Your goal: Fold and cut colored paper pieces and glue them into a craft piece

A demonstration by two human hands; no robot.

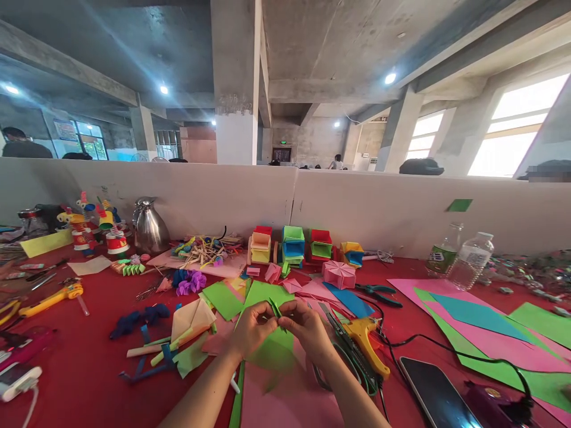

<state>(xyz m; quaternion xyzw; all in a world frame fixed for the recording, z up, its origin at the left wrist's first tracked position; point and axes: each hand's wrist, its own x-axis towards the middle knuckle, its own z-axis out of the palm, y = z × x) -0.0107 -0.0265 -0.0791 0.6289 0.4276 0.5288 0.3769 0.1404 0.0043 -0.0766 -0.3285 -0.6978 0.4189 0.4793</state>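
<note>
My left hand (251, 330) and my right hand (308, 329) meet at the middle of the red table (84, 368). Both pinch a small, narrow folded strip of green paper (276, 311) between fingertips, its tip sticking up between the thumbs. Under the hands lie a green sheet (267, 351) and a pink sheet (285, 398). Just right of my right hand rests a yellow glue gun (366, 345) with a black cord.
Folded paper boxes (292, 244) stand by the white partition (357, 208). A steel kettle (149, 226), two bottles (459, 255), pliers (379, 292), a phone (435, 395), coloured sheets (486, 333) at right and paper scraps at left surround the hands.
</note>
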